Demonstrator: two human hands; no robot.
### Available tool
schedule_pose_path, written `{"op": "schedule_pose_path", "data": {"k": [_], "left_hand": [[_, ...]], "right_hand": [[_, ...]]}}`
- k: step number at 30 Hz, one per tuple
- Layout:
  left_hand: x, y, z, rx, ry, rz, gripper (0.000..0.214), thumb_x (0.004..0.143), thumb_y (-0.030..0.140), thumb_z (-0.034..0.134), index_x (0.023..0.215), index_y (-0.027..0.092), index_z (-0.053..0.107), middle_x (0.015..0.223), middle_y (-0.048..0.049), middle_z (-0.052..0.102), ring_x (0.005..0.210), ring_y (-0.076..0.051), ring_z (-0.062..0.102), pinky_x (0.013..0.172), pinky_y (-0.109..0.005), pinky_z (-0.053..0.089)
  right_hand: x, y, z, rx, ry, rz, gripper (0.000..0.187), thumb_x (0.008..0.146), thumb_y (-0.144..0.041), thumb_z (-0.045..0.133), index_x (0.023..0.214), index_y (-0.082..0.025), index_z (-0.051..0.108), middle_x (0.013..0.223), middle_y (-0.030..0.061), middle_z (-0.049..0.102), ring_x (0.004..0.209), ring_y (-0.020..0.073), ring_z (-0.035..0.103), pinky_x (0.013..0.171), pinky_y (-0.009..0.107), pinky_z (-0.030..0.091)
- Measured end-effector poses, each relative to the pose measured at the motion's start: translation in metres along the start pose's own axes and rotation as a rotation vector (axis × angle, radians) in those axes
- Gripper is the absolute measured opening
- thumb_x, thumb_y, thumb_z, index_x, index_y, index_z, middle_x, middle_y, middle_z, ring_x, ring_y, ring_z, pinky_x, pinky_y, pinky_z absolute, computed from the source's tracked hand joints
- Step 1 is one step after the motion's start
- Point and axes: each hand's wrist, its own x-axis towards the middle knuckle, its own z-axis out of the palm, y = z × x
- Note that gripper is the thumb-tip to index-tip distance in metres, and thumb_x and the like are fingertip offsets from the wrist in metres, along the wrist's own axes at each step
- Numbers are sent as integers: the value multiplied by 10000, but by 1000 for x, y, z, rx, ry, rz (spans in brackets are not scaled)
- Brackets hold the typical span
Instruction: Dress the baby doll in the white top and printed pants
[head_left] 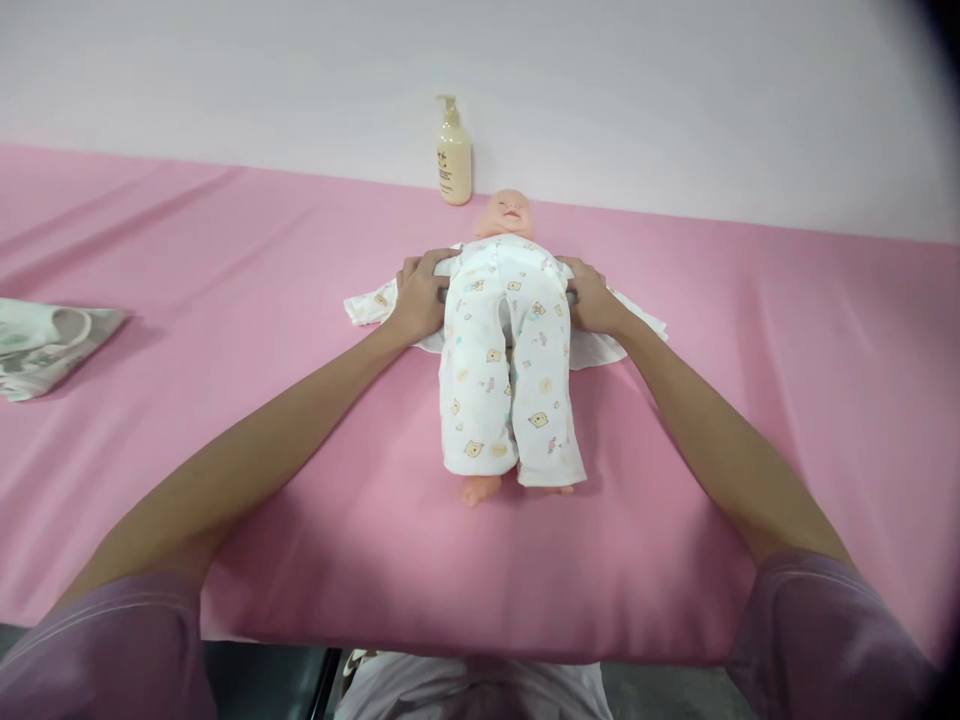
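Head view, held patterned pants [487, 390] at one waist side in left hand [421, 298] with curled fingers, held other side likewise in right hand [594, 295], saw doll [504, 216] face-up between both hands, shirt [596, 350] spread beneath them, bottle [454, 165] beyond left hand, folded cloth [49, 350] well outside it.

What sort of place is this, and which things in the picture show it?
Probably a baby-care practice area, perhaps a training room, though the picture cannot confirm it. A baby doll in printed trousers lies on a pink-covered table, and a pump bottle stands beyond it.
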Motion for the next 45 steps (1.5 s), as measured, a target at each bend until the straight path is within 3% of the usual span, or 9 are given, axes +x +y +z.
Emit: {"op": "schedule_pose_path", "data": {"k": [4,10,17,25,30,37,42,45], "left_hand": [[-1,0,-2,-30,-7,-12,444,996,422,678,1372,250,841,1762,-123,560,1576,-432,410,1396,-655,282],[-2,6,-14,-45,-73,-39,465,995,505,744,1377,243,783,1792,-109,537,1576,-451,397,1428,-694,277],[-7,22,-20,-45,-37,-91,807,944,535,826,1672,271,599,1732,-153,579,1562,-469,437,1425,-741,318],[-9,29,-17,5,-34,-115,678,1017,643,741,1581,273,669,1715,-165,570,1592,-509,404,1405,-748,338],[-4,21,-10,-50,4,-113,723,970,708,793,1554,290,708,1665,-164,609,1515,-531,421,1384,-779,292],[-5,12,-12,-24,-88,-21,645,988,611,711,1529,264,765,1796,-139,479,1593,-516,336,1385,-708,230],[-4,11,-7,-42,-5,-45,609,1042,622,618,1513,267,769,1774,-126,538,1558,-467,362,1377,-679,254],[-7,18,-7,-20,28,-44,589,1080,650,580,1472,257,780,1758,-138,559,1551,-474,383,1375,-691,257]], "right_hand": [[-2,-4,-4,41,33,4,829,891,-648,756,1627,-275,679,1749,172,617,1598,526,555,1406,778,358],[-2,-5,-7,67,-19,17,676,874,-583,789,1458,-243,809,1831,160,536,1636,557,510,1392,766,395],[4,4,9,-5,87,-13,643,895,-633,702,1402,-267,850,1718,157,650,1555,525,583,1394,782,344],[5,3,12,-22,74,47,749,974,-654,624,1582,-229,730,1748,199,602,1523,547,550,1362,816,354],[1,-3,6,-35,41,31,785,989,-647,624,1665,-250,673,1769,189,575,1562,555,517,1355,817,355],[0,-5,9,-18,83,54,654,1017,-671,663,1542,-293,756,1775,130,607,1557,518,537,1363,774,374],[3,-7,18,43,176,147,713,1028,-638,610,1657,-305,663,1641,137,717,1504,510,608,1349,790,399],[0,-13,15,-13,206,113,667,1039,-602,587,1617,-287,694,1647,156,704,1541,513,569,1388,821,322]]}}
